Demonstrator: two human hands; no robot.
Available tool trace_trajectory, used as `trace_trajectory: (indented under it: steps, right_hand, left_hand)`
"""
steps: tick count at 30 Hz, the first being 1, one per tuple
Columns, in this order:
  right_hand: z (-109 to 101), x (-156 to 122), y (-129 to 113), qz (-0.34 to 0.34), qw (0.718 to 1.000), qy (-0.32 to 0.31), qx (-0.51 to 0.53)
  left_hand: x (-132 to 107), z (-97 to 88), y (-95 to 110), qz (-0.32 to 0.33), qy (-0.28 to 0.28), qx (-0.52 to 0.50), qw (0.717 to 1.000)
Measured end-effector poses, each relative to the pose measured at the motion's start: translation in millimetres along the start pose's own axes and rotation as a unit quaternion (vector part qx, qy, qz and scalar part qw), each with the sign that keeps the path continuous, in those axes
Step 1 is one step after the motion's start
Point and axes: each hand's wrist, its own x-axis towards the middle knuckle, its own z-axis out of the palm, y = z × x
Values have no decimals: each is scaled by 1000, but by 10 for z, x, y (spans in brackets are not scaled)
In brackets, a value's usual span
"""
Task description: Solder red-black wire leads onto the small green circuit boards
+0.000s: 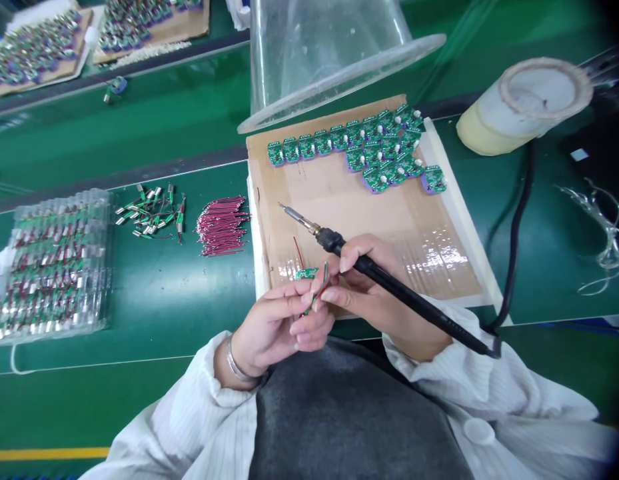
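My right hand (374, 280) grips a black soldering iron (389, 280), whose metal tip points up and left over the cardboard work board (349, 220). My left hand (282, 327) is closed, pinching a thin red-and-green wire (318, 290) together with the right hand's fingertips. A small green circuit board (306, 273) with a red wire lies on the board just above the fingers. At the board's far side sit several green circuit boards (369, 147) in rows.
A bundle of red wires (222, 225) and several small wired parts (152, 212) lie left of the board. A plastic tray of parts (49, 263) stands at far left. A clear fume hood (329, 53) rises behind. A tape-wrapped roll (526, 103) and black cord (516, 227) are at right.
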Motion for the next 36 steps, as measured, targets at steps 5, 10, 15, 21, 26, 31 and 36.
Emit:
trace_trajectory:
  steps: [5, 10, 15, 21, 26, 31, 36]
  right_hand:
    - [-15, -28, 51, -10, 997, 40, -63]
    - [-10, -53, 109, -37, 985, 96, -140]
    - [39, -14, 12, -29, 990, 120, -60]
    - [35, 7, -30, -21, 989, 145, -30]
    - [16, -42, 48, -29, 982, 139, -120]
    - [11, -66, 93, -44, 978, 149, -141]
    - [13, -54, 80, -57, 981, 137, -125]
  left_hand:
    - [-13, -11, -43, 90, 75, 150, 982]
    - [-46, -18, -26, 251, 186, 514, 799]
    - [-42, -10, -18, 308, 194, 597, 715]
    - [-59, -18, -29, 314, 202, 611, 698]
    - [-44, -8, -38, 297, 205, 547, 756]
    - [-13, 19, -60, 305, 203, 473, 801]
    - [-20, 16, -69, 305, 206, 460, 808]
